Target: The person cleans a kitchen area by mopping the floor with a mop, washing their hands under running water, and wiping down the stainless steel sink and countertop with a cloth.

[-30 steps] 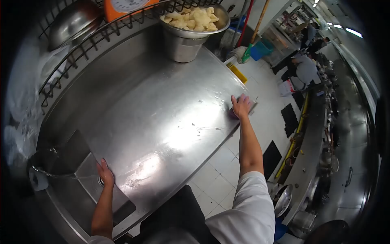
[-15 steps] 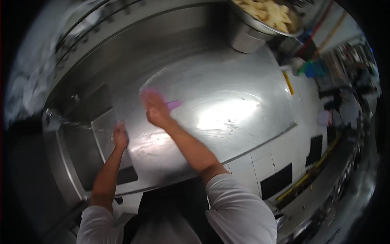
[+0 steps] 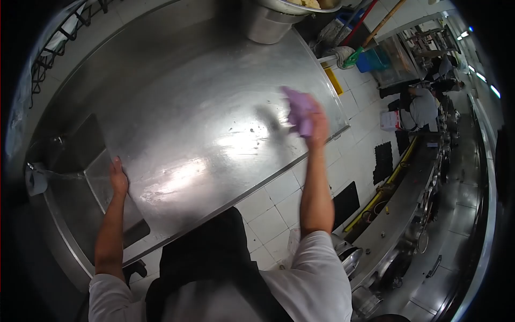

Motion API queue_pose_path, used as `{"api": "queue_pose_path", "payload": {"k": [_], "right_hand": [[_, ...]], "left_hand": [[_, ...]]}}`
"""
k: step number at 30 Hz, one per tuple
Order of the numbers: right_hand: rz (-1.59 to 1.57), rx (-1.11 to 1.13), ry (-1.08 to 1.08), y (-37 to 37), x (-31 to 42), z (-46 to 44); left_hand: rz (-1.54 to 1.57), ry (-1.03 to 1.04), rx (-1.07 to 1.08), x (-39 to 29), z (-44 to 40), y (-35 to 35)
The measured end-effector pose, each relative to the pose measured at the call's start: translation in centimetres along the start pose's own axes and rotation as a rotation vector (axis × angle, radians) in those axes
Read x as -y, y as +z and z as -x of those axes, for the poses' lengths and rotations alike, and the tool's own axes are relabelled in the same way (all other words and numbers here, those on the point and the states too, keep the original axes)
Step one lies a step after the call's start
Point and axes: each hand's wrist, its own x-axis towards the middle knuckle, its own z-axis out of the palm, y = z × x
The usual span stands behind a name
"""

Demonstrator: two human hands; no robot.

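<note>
A purple cloth (image 3: 299, 114) is gripped in my right hand (image 3: 318, 126), near the right end of the steel counter (image 3: 177, 107). A dark shadow on the metal beside the cloth suggests it is lifted a little off the surface. My left hand (image 3: 118, 180) rests at the border between the sink (image 3: 88, 145) and the counter, fingers stretched out and holding nothing. Wet streaks and small dark specks show on the counter between my hands. A thin stream of water (image 3: 61, 175) runs across the sink.
At the counter's far end stands a steel pot (image 3: 268, 29) with a bowl of pale food (image 3: 307, 3) on top. A mop (image 3: 343, 55) and a yellow object (image 3: 333, 81) are beyond the right edge. Farther right, a person (image 3: 421, 107) is beside a long steel worktop (image 3: 394, 228).
My right hand has swept to the right with the cloth, from mid-counter to near the right end. My left hand stays by the sink's edge. The view has shifted right.
</note>
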Motion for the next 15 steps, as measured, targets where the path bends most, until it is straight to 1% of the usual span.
{"api": "queue_pose_path", "payload": {"k": [1,2,3,4,5,6,7,8,9,10,11,12,13,15], "right_hand": [[0.048,-0.063,0.046,-4.5,0.7,-1.0],[-0.033,-0.108,0.101,-7.8,1.1,-2.0],[0.094,-0.165,0.153,-12.1,-0.8,-3.3],[0.37,-0.17,0.112,-15.7,-3.3,-4.2],[0.622,-0.186,0.031,-15.7,-5.1,-4.4],[0.876,-0.204,-0.053,-15.5,-6.3,-4.4],[1.13,-0.222,-0.135,-14.3,-6.3,-3.7],[1.041,-0.271,-0.11,-12.2,-7.0,-2.9],[1.137,-0.217,-0.349,-10.3,-8.6,-1.7],[1.127,-0.174,-0.408,-7.4,-9.0,-0.6],[1.11,-0.171,-0.303,-2.8,-8.4,0.9],[1.015,-0.107,-0.327,1.4,-8.4,2.4],[0.756,-0.003,-0.45,6.3,-8.3,3.2],[0.762,0.037,-0.404,15.2,-10.6,7.1]], "left_hand": [[-0.015,-0.014,0.004,-0.7,0.2,-0.1],[-0.032,-0.028,0.006,-1.1,0.3,0.0],[-0.075,0.002,-0.006,-1.1,0.4,0.0],[-0.122,0.036,-0.019,-1.2,0.4,-0.1],[-0.167,0.073,-0.031,-1.3,0.3,-0.2],[-0.178,0.058,-0.024,-1.6,0.4,-0.2],[-0.192,0.044,-0.013,-2.1,0.5,-0.3],[-0.204,0.027,0.0,-2.6,0.6,-0.4],[-0.161,0.024,-0.02,-3.0,0.9,-0.2],[-0.119,0.014,-0.031,-3.1,1.3,0.0],[-0.069,0.007,-0.048,-3.1,1.3,0.2],[-0.071,0.008,-0.025,-3.1,1.2,0.1],[-0.076,0.01,0.003,-3.0,1.1,-0.1],[-0.096,0.004,0.024,-2.5,0.7,-0.3]]}}
